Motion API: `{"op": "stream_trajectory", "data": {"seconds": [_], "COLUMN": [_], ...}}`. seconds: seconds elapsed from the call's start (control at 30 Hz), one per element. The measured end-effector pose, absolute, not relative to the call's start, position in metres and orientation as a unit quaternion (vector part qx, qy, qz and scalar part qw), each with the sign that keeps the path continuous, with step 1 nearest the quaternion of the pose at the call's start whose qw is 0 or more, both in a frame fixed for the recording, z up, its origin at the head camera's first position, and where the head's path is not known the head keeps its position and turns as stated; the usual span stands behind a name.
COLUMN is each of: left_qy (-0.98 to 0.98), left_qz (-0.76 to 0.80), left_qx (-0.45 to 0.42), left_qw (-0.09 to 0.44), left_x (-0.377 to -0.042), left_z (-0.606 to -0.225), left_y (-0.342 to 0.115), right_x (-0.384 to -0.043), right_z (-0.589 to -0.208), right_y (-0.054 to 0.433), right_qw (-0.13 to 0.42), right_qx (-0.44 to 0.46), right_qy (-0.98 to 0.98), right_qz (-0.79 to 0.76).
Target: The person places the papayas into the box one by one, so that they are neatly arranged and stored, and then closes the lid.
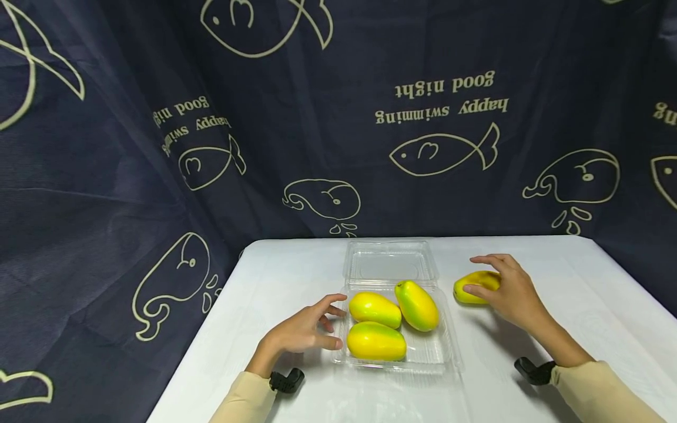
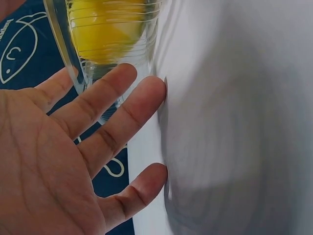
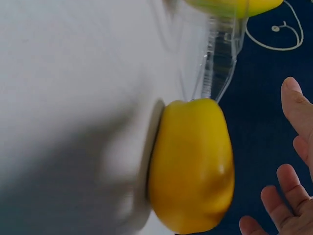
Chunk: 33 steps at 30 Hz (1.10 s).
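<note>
A clear plastic clamshell box (image 1: 427,351) lies on the white table with its lid (image 1: 390,262) folded back. Inside it are three yellow-green papayas: one at the front (image 1: 376,342), another behind it (image 1: 374,309), and one tilted at the right (image 1: 416,305). My left hand (image 1: 301,330), fingers spread, is beside the box's left wall and holds nothing. A fourth papaya (image 3: 193,166) lies on the table right of the box. Over it is my right hand (image 1: 512,295), thumb and fingers apart; the right wrist view shows a gap between them and the fruit.
The white tabletop (image 1: 285,267) reaches back to a dark blue curtain (image 1: 317,129) printed with fish and whales. Black straps with small cameras sit on the left wrist (image 1: 287,380) and the right wrist (image 1: 534,371).
</note>
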State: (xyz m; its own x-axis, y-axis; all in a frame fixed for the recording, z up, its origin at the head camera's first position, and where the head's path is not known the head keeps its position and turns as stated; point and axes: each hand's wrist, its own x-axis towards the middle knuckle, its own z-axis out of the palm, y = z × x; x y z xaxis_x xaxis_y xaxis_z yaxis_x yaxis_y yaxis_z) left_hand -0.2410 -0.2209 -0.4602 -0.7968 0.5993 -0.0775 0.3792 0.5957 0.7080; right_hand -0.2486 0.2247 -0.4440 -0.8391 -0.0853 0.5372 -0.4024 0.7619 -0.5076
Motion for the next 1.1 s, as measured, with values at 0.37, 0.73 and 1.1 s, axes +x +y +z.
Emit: {"op": "stream_trajectory", "data": {"seconds": [0.37, 0.73, 1.1], "left_qy": [0.879, 0.88, 0.877], "left_qz": [0.353, 0.353, 0.358], "left_qx": [0.28, 0.276, 0.277], "left_qw": [0.158, 0.156, 0.161], "left_x": [-0.242, -0.241, -0.24], "left_z": [-0.46, -0.459, -0.458], "left_y": [-0.219, -0.22, -0.219], "right_x": [-0.255, -0.264, -0.268], "right_z": [-0.455, -0.466, -0.476], "right_y": [0.235, 0.238, 0.243], "right_qw": [0.22, 0.197, 0.177], "right_qx": [0.121, 0.129, 0.146], "right_qy": [-0.916, -0.92, -0.919], "right_qz": [0.313, 0.313, 0.319]}}
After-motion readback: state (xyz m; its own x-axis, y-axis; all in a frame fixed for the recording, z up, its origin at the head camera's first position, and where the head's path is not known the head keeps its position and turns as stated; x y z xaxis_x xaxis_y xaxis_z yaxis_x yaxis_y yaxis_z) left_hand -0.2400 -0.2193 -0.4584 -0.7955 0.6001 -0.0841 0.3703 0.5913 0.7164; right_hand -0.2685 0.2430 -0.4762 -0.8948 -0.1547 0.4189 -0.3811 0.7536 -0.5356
